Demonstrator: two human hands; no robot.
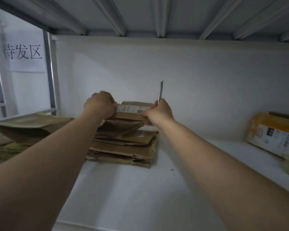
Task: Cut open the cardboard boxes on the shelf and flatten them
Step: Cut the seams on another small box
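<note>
Item: small labelled box [132, 112], set on top of the stack of flattened cardboard [123, 147] on the white shelf [140, 189], directly ahead of both hands

Long axis: laid left to right across the stack, label face turned upward

Left end: gripped by the left hand [99, 104], fingers curled over it, knuckles up

Right end: pinched by the right hand [158, 112], in which a utility knife [160, 91] is also held, blade pointed straight up, clear of the cardboard

Reach: neither hand is nearer; each is placed at its own end, both arms stretched well forward

Judged: whether this box is already slit cannot be told; the blade would have to be tipped down before any seam is cut

Right of the stack, well apart: one taped box [274, 134], judged unopened

Left of the stack: more flattened cardboard [28, 129]
</note>
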